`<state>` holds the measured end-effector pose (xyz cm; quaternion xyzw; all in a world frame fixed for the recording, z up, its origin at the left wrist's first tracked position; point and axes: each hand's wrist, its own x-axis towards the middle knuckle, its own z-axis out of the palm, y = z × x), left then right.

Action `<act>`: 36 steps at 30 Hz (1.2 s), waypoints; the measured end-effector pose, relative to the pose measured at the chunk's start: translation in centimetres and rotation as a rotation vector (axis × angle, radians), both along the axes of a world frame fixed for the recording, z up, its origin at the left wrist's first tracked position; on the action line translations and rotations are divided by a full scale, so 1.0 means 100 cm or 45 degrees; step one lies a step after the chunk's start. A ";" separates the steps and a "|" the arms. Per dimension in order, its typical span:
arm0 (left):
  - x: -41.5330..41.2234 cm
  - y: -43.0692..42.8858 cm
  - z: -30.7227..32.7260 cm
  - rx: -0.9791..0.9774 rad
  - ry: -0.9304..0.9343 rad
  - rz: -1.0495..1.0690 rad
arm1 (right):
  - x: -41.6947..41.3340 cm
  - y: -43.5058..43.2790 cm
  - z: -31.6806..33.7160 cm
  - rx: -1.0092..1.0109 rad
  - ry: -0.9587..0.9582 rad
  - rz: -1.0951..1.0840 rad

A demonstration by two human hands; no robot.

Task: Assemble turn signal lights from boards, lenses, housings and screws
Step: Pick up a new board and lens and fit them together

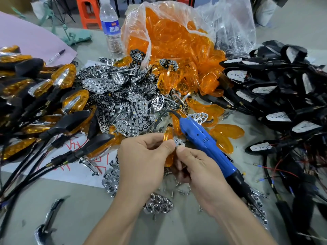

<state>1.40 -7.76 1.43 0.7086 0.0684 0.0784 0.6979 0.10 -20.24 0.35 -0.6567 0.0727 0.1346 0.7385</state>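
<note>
A person's left hand (143, 160) curls its fingers round a translucent amber plastic lens (168, 137), held upright over the grey-green worktable (79, 213). The right hand (196, 168) pinches a small chrome-plated reflector piece (178, 142) between thumb and forefinger, against the lens's right edge. Just behind the right hand a blue-bodied electric screwdriver (203, 142) lies at a slant, its black cable end pointing toward the parts heaps. Small loose metal screws (178, 189) are scattered on the table beneath the hands. Beyond them rises a heap of chrome honeycomb reflectors (120, 96), and behind that a clear plastic bag (230, 23) spills more amber lenses (169, 39). A tangle of black housings with white boards and trailing wires (274, 89) fills the right side. Finished amber-and-black signal lights (44, 103) are stacked on the left, partly over a white paper sheet with red writing (79, 168). At the far edge a clear plastic water bottle with a blue label (110, 27) stands upright beside the bag, and a pen (56, 54) rests on a pale pink sheet (26, 36).
</note>
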 end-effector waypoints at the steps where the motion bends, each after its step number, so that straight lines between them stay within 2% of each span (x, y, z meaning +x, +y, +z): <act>1: 0.001 0.001 -0.001 -0.021 0.007 0.012 | 0.000 0.004 -0.001 -0.015 -0.002 -0.011; 4: 0.000 0.001 -0.004 -0.175 0.062 0.046 | -0.002 0.014 -0.003 -0.042 -0.047 -0.073; 6: 0.000 -0.001 -0.008 -0.259 0.125 0.022 | -0.004 0.013 -0.006 -0.157 -0.093 -0.031; 9: 0.004 -0.003 -0.007 -0.307 0.179 0.009 | -0.006 0.008 -0.003 -0.296 -0.035 -0.001; 10: 0.006 -0.003 -0.006 -0.332 0.172 0.026 | -0.007 0.009 -0.001 -0.240 0.008 -0.024; 13: 0.003 -0.006 -0.006 -0.408 0.131 0.096 | -0.013 0.015 0.005 0.185 0.196 -0.173; 15: -0.003 -0.011 -0.007 -0.449 0.068 0.144 | -0.015 0.017 0.007 0.375 0.294 -0.249; 19: -0.005 -0.015 -0.004 -0.555 -0.060 0.182 | -0.015 0.009 0.007 0.444 0.310 -0.324; 24: -0.003 -0.011 0.000 -0.820 0.094 -0.048 | -0.015 -0.004 0.006 0.562 0.156 -0.182; 26: -0.004 -0.010 0.000 -0.883 0.140 -0.078 | -0.012 -0.002 0.001 0.492 0.060 -0.210; 32: -0.004 -0.018 0.007 -0.895 0.162 -0.077 | -0.012 0.005 -0.009 -0.045 -0.403 -0.375; 36: -0.005 -0.021 0.007 -0.925 0.186 0.024 | -0.006 -0.005 0.000 -0.124 -0.302 -0.251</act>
